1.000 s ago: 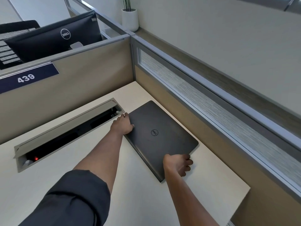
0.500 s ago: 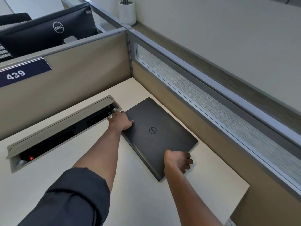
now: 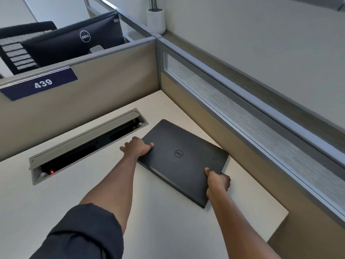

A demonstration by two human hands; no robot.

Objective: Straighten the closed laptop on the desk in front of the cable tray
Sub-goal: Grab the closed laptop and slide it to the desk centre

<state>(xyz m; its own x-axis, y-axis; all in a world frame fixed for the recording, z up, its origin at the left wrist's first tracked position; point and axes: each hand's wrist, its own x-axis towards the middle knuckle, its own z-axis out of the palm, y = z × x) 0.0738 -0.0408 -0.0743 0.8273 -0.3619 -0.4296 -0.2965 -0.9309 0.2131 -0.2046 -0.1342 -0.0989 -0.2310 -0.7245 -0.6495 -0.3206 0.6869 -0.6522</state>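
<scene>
From the head camera, a closed black Dell laptop [image 3: 183,161] lies flat on the pale desk [image 3: 168,230], set at an angle to the desk edges, with its far corner pointing toward the right-hand partition. It sits just right of the cable tray [image 3: 87,144], a long recessed slot in the desktop whose grey lid is tipped up along the far side; a small red light [image 3: 51,172] glows at the tray's near left end. The left hand [image 3: 137,147] grips the laptop's left edge, thumb lying on the lid and fingers curled around the side, just beside the tray's right end. The right hand [image 3: 217,181] clasps the near right corner, thumb on top of the lid and fingers wrapped over the edge. A dark sleeve [image 3: 82,234] covers the left upper arm; both forearms are bare. Behind the tray rises a tan cubicle partition [image 3: 104,86] bearing a navy plate marked 439 [image 3: 42,84]. Beyond it stands the back of a Dell monitor [image 3: 74,43], and a white plant pot [image 3: 156,20] rests on the far ledge. A frosted glass strip [image 3: 252,116] runs along the right partition.
</scene>
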